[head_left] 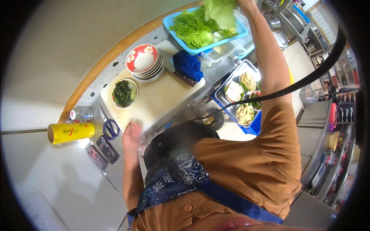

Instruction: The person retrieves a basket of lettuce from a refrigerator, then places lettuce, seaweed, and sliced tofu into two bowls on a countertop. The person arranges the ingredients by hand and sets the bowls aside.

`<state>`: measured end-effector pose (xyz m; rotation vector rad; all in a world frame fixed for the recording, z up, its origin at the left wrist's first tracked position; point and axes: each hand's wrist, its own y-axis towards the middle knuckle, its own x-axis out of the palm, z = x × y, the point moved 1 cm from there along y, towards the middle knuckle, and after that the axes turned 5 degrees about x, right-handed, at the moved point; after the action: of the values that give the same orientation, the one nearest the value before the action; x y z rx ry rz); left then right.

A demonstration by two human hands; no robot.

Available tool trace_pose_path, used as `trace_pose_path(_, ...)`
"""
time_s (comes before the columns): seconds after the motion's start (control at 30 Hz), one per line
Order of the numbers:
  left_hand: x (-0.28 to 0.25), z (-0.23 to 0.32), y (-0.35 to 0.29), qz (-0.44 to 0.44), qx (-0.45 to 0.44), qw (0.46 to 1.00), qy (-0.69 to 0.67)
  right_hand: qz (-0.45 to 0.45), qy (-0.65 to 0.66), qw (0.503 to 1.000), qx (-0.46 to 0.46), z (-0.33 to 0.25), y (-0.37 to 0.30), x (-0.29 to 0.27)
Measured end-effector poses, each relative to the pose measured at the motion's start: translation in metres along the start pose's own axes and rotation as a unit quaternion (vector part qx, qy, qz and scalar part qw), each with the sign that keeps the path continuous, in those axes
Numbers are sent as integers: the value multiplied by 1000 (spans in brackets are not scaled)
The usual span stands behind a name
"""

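Note:
My left hand (132, 134) hangs at the near edge of the white cutting board (162, 96), fingers loosely extended and holding nothing. Close to it on the left are scissors (110, 125) with dark blue handles. My right arm stretches to the far right, and the right hand (245, 3) is partly cut off by the top edge. It grips a large lettuce leaf (219, 14), raised over a light-blue basket (185, 49) of green lettuce (192, 29). On the board stand a bowl of dark leafy greens (125, 93) and a stack of red flowered bowls (144, 61).
A blue cloth (187, 65) and a knife (185, 78) lie on the board. Filled bowls (234, 91) sit in a metal tray to the right. A yellow roll (71, 133), a jar (81, 113) and two phones (108, 149) are at left. A dark strap (285, 90) crosses my right arm.

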<state>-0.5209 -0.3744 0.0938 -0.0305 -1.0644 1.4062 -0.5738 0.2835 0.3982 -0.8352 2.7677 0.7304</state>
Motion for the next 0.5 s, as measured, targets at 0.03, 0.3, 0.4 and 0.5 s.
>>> trace_pose_path(0.03,1,0,-2,14,-5,1000,-6,24,-8,1000,-11,-13,0,0)
trace_pose_path(0.3,10,-2,-13,36,-15,999,4,264,-292,839,-376,-57,5,12)
trace_pose_path(0.4,7,-6,-16,62,-14,997,35,62,-481,841,-241,-27,-5,24)
trace_pose_path(0.5,1,-7,-21,63,-11,997,52,-90,-574,789,-202,7,-27,41)
